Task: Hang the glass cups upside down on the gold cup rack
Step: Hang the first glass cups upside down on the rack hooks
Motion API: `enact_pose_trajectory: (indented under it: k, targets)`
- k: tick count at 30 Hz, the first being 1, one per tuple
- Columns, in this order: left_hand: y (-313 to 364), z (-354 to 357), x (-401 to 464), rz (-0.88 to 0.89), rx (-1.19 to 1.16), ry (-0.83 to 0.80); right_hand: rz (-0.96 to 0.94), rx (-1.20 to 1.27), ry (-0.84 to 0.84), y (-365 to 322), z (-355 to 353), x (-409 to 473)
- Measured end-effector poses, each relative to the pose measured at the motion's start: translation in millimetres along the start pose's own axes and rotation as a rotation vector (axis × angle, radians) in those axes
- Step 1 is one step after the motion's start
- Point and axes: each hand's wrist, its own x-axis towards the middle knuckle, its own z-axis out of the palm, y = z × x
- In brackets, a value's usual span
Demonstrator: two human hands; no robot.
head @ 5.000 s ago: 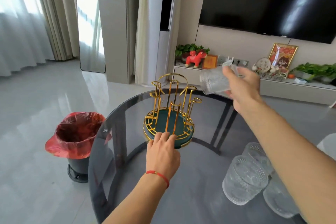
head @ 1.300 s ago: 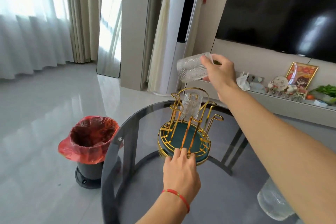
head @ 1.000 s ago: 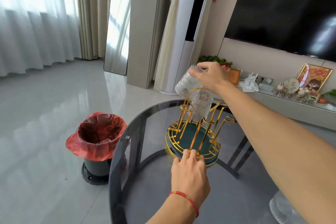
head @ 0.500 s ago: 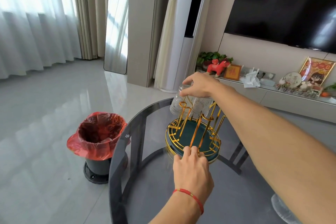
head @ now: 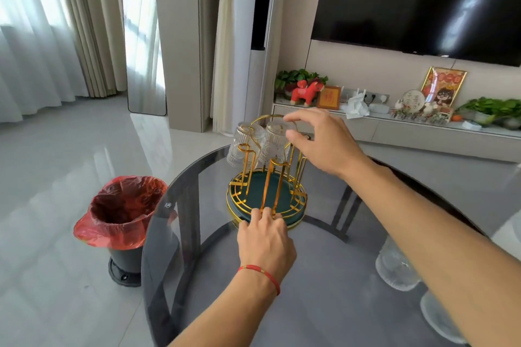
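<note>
The gold cup rack [head: 296, 198], with a dark green tray base, stands on the round dark glass table [head: 324, 284]. Two ribbed glass cups hang upside down on its far pegs, one on the left [head: 239, 146] and one beside it on the right [head: 275, 144]. My right hand [head: 324, 144] hovers just right of the right cup with fingers spread, the index fingertip at the cup's top. My left hand [head: 265, 239] presses its fingertips on the rack's near rim. Two more glass cups [head: 397, 267] [head: 439, 318] stand on the table at the right, partly hidden by my right arm.
A bin with a red bag [head: 124, 211] stands on the floor left of the table. Behind the table runs a low shelf [head: 408, 127] with plants and ornaments under a wall television.
My right hand lowered the second cup upside down onto a peg beside the first cup, then let go and drew back to the right. My left hand stayed on the rack's rim.
</note>
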Motion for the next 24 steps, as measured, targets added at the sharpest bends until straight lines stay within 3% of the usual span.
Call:
enact_pose_trajectory:
  k: [4, 8, 13, 18, 24]
  targets:
    - [4.9, -3.3, -6.1, 0.020, -0.017, 0.020, 0.118, 0.091, 0.179, 24.0, -45.7, -109.8]
    - [25.2, -4.2, -18.2, 0.146, -0.280, 0.110, 0.336, 0.101, 0.338, 47.6, -68.0, -202.7]
    - [63.8, -1.3, -43.2, 0.347, -0.496, -0.016, 0.496, 0.040, 0.496, 73.1, -92.7, -255.8]
    - [103.4, 3.3, -55.2, 0.400, -0.607, -0.029, 0.580, -0.023, 0.438, 94.2, -104.1, -282.1]
    - [160.6, 10.8, -18.1, 0.260, -0.751, -0.277, 0.598, 0.002, 0.455, 106.6, -105.4, -286.7]
